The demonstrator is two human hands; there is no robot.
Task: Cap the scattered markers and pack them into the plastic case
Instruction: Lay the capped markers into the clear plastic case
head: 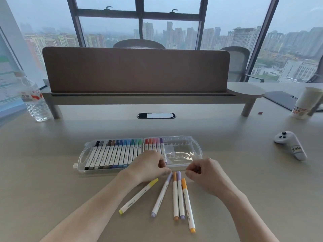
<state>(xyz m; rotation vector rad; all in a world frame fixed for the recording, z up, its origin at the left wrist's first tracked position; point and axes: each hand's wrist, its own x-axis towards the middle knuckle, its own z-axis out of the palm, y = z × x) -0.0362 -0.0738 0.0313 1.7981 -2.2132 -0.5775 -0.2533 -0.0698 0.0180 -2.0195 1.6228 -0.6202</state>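
Beside a high-rise window, left hand [150,165] and right hand [203,173], fingers curled, apparently empty, hover over five capped markers [176,194] lined up for the half-filled case [195,154].

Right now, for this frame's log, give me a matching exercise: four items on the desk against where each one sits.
Things:
1. water bottle
2. game controller
3. yellow marker
4. plastic case

Places:
A. far right of the desk
B. loose on the desk under the left hand's forearm
C. far left, beside the shelf leg
D. middle of the desk, just beyond both hands

Pairs: 1-C, 2-A, 3-B, 4-D
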